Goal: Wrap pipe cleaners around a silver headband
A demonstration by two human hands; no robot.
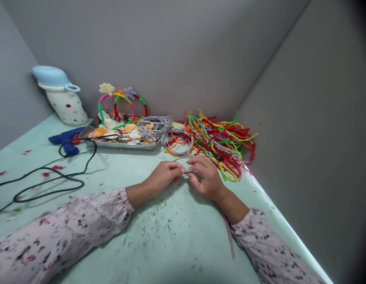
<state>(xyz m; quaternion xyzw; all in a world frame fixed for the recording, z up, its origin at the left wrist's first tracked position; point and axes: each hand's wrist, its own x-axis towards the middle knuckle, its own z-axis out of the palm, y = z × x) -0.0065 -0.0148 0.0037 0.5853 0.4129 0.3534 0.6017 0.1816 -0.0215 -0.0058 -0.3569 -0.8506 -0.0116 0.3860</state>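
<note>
Just right of centre, my left hand [167,176] and my right hand [206,177] meet above the pale green table. A thin grey strand [190,170] runs between their fingertips, pinched from both sides. Behind the fingers a grey loop [183,158] curves away; part of it is hidden by my right hand. A dull pink fuzzy stem [229,236] hangs down beside my right forearm, its upper end hidden under the arm.
A metal tray [126,146] holds shells, grey wire hoops [156,127] and flowered rings. Bright fuzzy stems [221,138] heap at the right back. At left are a bottle [66,104], a blue glue gun [66,137] and its looping black cable [82,183].
</note>
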